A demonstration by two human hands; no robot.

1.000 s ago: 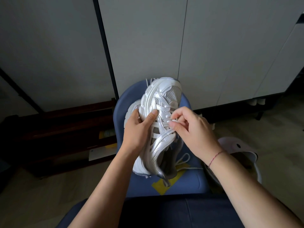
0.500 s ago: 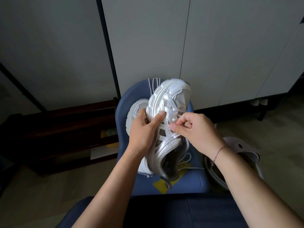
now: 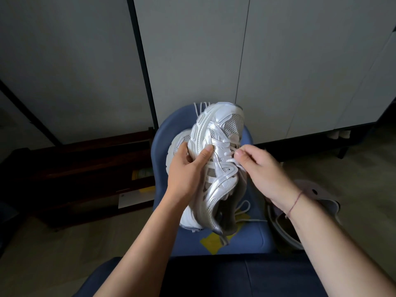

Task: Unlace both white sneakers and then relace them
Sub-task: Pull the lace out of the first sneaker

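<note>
The left hand (image 3: 188,168) grips the sneaker (image 3: 216,168) while the right hand (image 3: 261,170), at 3 o'clock, pinches its lace (image 3: 232,160).

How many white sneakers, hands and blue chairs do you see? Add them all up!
White sneakers: 2
Hands: 2
Blue chair: 1
Total: 5

Bare forearms (image 3: 150,236) — a thin red string bracelet (image 3: 295,202) circles the right wrist (image 3: 286,197), lower right of the frame; dark navy trousers (image 3: 235,277) cover the lap, bottom centre.
</note>
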